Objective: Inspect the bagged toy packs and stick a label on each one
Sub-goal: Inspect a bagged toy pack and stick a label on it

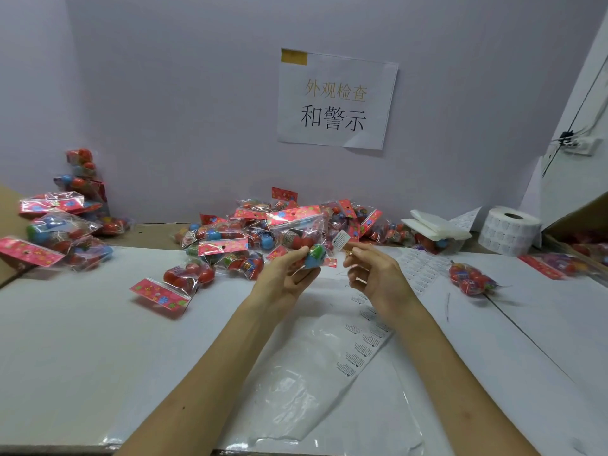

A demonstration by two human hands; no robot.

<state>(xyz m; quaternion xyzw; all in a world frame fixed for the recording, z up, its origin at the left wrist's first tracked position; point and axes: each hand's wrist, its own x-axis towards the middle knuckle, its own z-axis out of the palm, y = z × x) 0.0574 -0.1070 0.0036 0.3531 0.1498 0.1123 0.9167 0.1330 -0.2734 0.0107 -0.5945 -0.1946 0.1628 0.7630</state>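
Label lifted to the raised pack

The left hand (285, 278) holds one toy pack (297, 230) up above the surface (82, 340). Its fingers are curled around the lower end of the bag, where a blue-green ball shows, and the red header card points up toward 12 o'clock. I judge the pack is held this way so that the clear side faces the person and can be checked. It also gives a firm place for sticking.

The right hand (373, 276) is just beside it, at 3 o'clock from the pack. Its thumb and first finger pinch a small white label (341, 240) by the lower edge, so most of the label is free. The label is very near the bag. I cannot tell if it touches the plastic already. The two hands are apart but close, each one clamped on its own thing.

A strip of labels (365, 343) lies at 6 o'clock from the right hand, easy to reach for the next one. The label roll (508, 230) stands at 2 o'clock. The big pile of packs (243, 232) is at 11 o'clock from the hands, and a second heap (56, 232) is far at 9 o'clock. It may be the finished ones, but this is only a guess. One single pack (470, 278) lies at 3 o'clock.

The next step is probably to press the label flat on the bag
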